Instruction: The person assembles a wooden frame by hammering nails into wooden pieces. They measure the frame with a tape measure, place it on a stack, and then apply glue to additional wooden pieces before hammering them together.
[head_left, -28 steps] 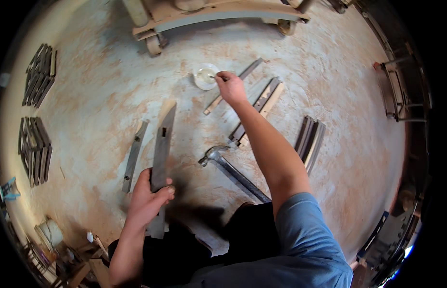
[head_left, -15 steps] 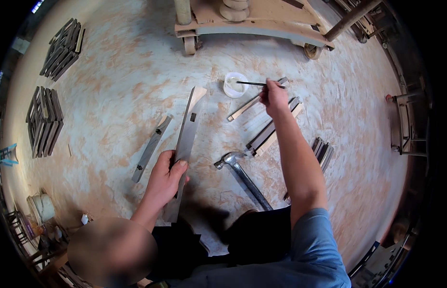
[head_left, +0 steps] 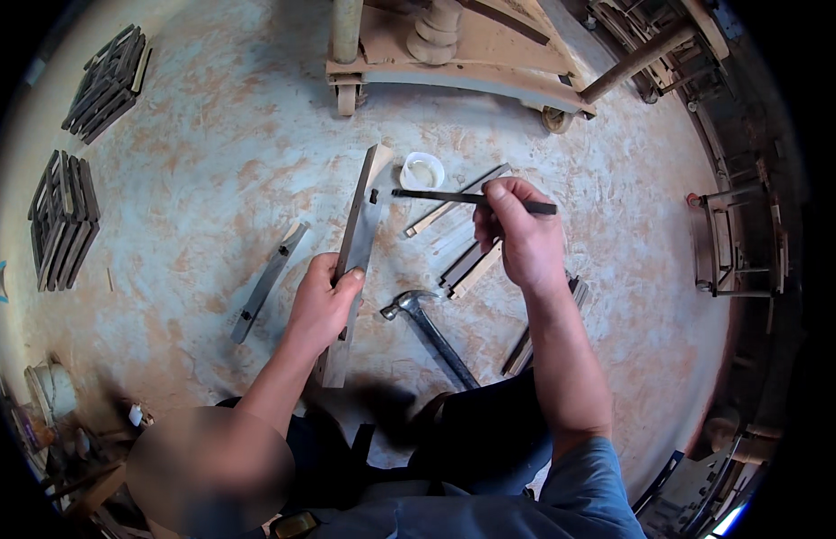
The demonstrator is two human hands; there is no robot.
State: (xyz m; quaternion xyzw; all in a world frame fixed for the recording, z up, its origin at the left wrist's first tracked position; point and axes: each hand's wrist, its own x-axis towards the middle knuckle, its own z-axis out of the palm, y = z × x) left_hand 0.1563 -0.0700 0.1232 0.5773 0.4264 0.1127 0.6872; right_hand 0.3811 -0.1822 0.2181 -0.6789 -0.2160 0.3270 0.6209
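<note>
My left hand (head_left: 324, 304) is closed around the lower half of a grey-brown wooden furniture piece (head_left: 353, 256), held tilted up above the floor. A dark mortise hole shows near its upper end, and a paler curved cut lies at the tip. In my right hand (head_left: 522, 235) a thin dark stick (head_left: 445, 196) is pinched between thumb and fingers. Its tip points left, just short of the mortise and apart from it. Beyond the stick stands a small white plastic tub (head_left: 405, 175) with pale contents. A similar mortised piece (head_left: 270, 283) lies left of my left hand.
A claw hammer (head_left: 436, 340) lies on the floor between my arms. Several wooden strips (head_left: 472, 268) lie beneath and beside my right hand. Ahead stands a wheeled wooden cart (head_left: 472, 85). Stacked dark frames (head_left: 68, 220) are at far left, and a metal rack (head_left: 746, 238) at right.
My right hand has drawn the stick out of the tub and brought it nearer, beside the mortise. My left hand keeps its hold on the wooden piece; the view has shifted slightly.
</note>
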